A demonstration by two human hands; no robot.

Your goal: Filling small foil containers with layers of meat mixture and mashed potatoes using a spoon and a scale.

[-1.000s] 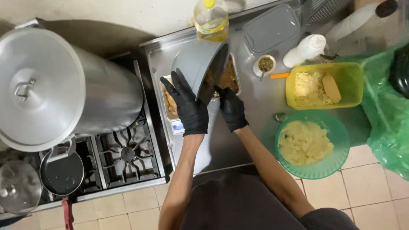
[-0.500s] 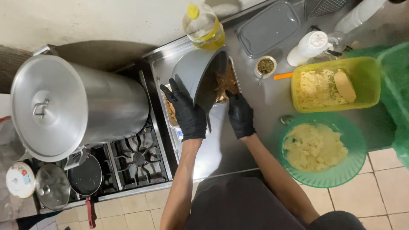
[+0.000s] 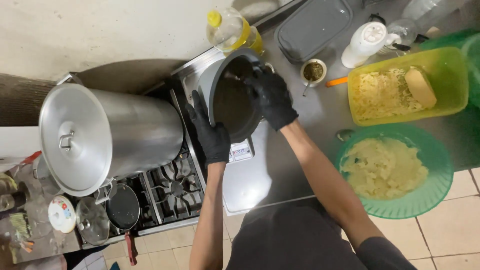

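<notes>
Head view looks down on a steel counter [image 3: 280, 165], and we take the dark pot [image 3: 232, 100] tipped on its side as our landmark. Our left hand [image 3: 212, 132], in a black glove, lies with its fingers clamped on the pot's left rim and outer wall. Our right hand [image 3: 272, 97], also gloved in black, reaches over the pot's right rim into its mouth; we cannot tell whether its fingers close on anything in there. Left of the pot a big metal stockpot [image 3: 107, 135] with its lid on stands on a gas stove [image 3: 172, 187], with a small black frying pan [image 3: 122, 207] nearer us on the same stove. Just behind the pot stands a bottle of yellow oil [image 3: 232, 30]. Right of the pot sit a small cup of green herbs [image 3: 313, 71], a yellow tub [image 3: 407, 87] of shredded pale food, and, closer to us, a green bowl [image 3: 395, 172] of pale mash.
</notes>
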